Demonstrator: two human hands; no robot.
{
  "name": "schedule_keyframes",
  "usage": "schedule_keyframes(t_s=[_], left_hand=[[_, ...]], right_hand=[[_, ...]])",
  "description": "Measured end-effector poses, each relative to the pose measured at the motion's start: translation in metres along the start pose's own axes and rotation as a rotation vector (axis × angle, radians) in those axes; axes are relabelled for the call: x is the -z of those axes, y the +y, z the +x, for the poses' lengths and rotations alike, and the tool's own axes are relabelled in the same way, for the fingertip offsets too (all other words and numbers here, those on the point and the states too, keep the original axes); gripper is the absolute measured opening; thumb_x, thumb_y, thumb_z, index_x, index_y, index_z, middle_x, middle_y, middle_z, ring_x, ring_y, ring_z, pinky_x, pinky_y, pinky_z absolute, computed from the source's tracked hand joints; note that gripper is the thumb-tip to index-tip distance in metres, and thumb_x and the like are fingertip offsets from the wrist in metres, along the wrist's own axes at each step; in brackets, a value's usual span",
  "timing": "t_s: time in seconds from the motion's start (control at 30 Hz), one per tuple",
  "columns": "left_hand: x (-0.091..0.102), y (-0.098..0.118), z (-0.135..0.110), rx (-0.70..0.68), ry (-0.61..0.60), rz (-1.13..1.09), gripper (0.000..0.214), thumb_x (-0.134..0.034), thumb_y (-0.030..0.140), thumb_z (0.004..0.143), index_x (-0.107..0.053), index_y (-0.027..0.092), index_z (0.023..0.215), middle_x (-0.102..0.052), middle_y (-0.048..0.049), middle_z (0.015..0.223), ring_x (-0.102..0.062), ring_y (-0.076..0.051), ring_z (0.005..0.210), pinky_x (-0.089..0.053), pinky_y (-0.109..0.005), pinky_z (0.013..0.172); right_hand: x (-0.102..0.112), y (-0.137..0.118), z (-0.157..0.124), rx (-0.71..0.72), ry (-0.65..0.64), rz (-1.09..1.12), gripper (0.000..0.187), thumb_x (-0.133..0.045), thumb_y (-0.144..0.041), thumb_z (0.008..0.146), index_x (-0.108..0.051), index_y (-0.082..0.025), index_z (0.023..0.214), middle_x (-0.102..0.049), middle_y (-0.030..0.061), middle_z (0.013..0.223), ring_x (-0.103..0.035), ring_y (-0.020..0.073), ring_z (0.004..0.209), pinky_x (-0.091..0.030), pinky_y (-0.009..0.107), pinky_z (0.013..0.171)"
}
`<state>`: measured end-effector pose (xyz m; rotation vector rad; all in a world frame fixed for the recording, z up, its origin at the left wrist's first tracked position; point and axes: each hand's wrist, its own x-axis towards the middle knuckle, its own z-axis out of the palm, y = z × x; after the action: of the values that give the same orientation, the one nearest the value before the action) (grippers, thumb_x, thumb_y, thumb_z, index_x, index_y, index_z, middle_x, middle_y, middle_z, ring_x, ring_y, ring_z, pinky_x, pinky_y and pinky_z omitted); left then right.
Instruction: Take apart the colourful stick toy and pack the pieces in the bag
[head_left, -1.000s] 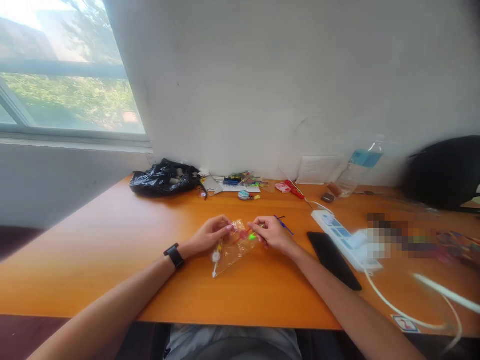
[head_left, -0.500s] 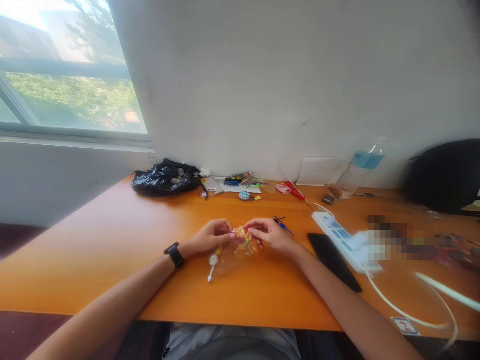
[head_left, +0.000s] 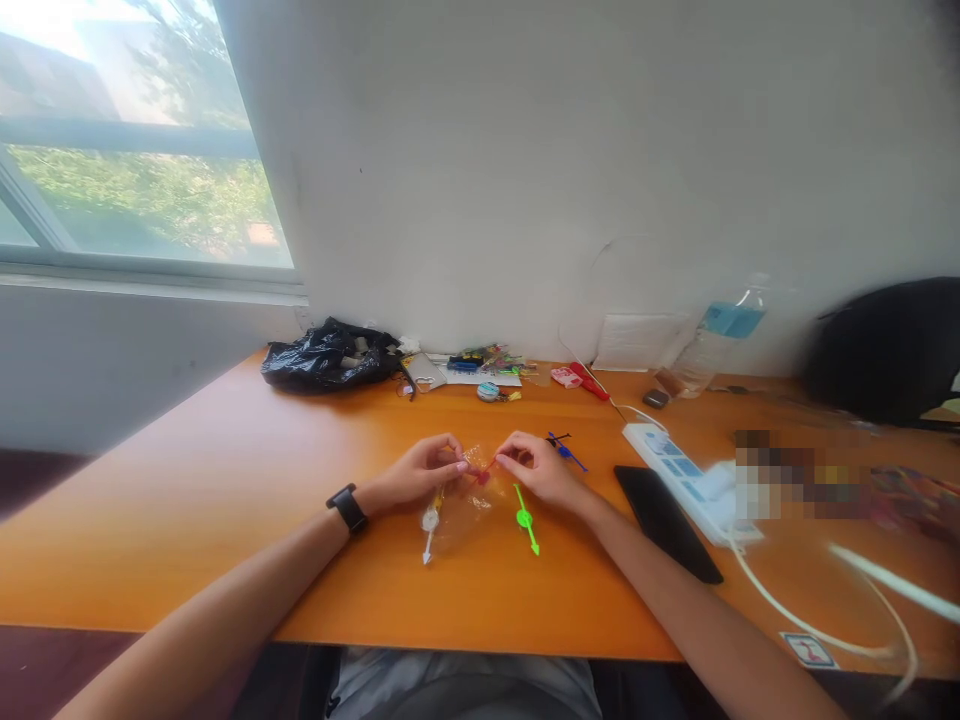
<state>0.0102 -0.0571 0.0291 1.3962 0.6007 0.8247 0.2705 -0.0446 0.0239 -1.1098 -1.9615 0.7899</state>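
Note:
My left hand (head_left: 429,468) is closed in a pinch on the edge of a clear plastic bag (head_left: 463,508), which hangs toward the tabletop. A small red plastic piece (head_left: 482,477) shows at the bag, and my right hand (head_left: 536,470) pinches its thin upper end; its full shape is unclear. Below my left hand lies a white arrow-shaped plastic piece (head_left: 429,522) with a round hub. A bright green arrow piece (head_left: 526,520), also with a round hub, rests on the table below my right hand. Just beyond that hand are blue arrow pieces (head_left: 566,450), partly hidden.
On the right of the wooden table (head_left: 187,540) are a black flat device (head_left: 667,525), a white power strip (head_left: 679,478) with cables and a clear bottle (head_left: 709,345). Along the wall sit a black plastic bag (head_left: 330,355), a round tin (head_left: 489,392) and a red-handled tool (head_left: 590,382).
The green piece has come out of the bag and now lies on the table to the right. My right hand now pinches the red piece, while my left hand keeps hold of the bag.

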Motion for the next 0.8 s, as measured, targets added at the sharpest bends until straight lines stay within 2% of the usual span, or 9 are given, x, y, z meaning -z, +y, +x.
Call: schedule_keyframes(t_s=[0.23,0.33,0.5,0.6,0.7,0.8], left_hand=[[0.0,-0.005,0.003,-0.036,0.042,0.031,0.045,-0.076,0.056,0.09,-0.054,0.018,0.096,-0.076,-0.0075,0.092,-0.069,-0.016,0.073,-0.053,-0.025,0.066],[0.0,-0.005,0.003,-0.075,0.065,0.083,0.042,-0.073,0.055,0.092,-0.054,0.018,0.097,-0.074,-0.0047,0.085,-0.066,-0.013,0.066,-0.051,-0.023,0.061],[0.002,-0.006,0.004,-0.117,0.131,0.236,0.039,-0.072,0.053,0.093,-0.06,0.017,0.098,-0.071,-0.0026,0.077,-0.064,-0.013,0.061,-0.048,-0.024,0.057],[0.002,-0.007,0.005,-0.176,0.208,0.366,0.037,-0.071,0.052,0.095,-0.066,0.015,0.1,-0.072,-0.0051,0.083,-0.066,-0.015,0.07,-0.05,-0.025,0.064],[0.003,-0.006,0.002,-0.199,0.224,0.476,0.039,-0.067,0.051,0.097,-0.069,0.017,0.116,-0.075,-0.0068,0.093,-0.067,-0.017,0.078,-0.051,-0.027,0.07],[0.002,-0.005,-0.003,-0.192,0.181,0.623,0.058,-0.073,0.053,0.091,-0.059,0.023,0.139,-0.075,-0.0077,0.11,-0.067,-0.019,0.084,-0.052,-0.03,0.075]], right_hand=[[-0.014,0.004,0.002,-0.056,0.088,0.206,0.027,-0.073,-0.045,0.088,-0.076,-0.019,0.082,-0.065,0.0076,0.107,-0.065,0.0214,0.099,-0.05,0.034,0.088],[-0.015,0.0,0.001,-0.086,0.046,0.219,0.028,-0.074,-0.045,0.086,-0.077,-0.018,0.079,-0.067,0.009,0.109,-0.066,0.022,0.098,-0.05,0.035,0.088],[-0.005,-0.008,0.0,-0.114,-0.122,0.237,0.027,-0.075,-0.044,0.087,-0.078,-0.018,0.084,-0.073,0.0059,0.089,-0.066,0.0206,0.085,-0.049,0.032,0.079],[-0.001,-0.009,0.0,-0.164,-0.113,0.242,0.029,-0.076,-0.045,0.086,-0.077,-0.017,0.083,-0.073,0.004,0.081,-0.063,0.0182,0.076,-0.046,0.029,0.072],[0.0,-0.009,0.002,-0.179,-0.004,0.256,0.035,-0.075,-0.049,0.086,-0.072,-0.016,0.075,-0.066,0.0016,0.07,-0.057,0.0153,0.066,-0.042,0.028,0.064],[-0.001,-0.009,0.003,-0.169,0.075,0.283,0.04,-0.074,-0.054,0.086,-0.068,-0.017,0.073,-0.06,-0.0002,0.064,-0.051,0.0137,0.06,-0.039,0.027,0.059]])
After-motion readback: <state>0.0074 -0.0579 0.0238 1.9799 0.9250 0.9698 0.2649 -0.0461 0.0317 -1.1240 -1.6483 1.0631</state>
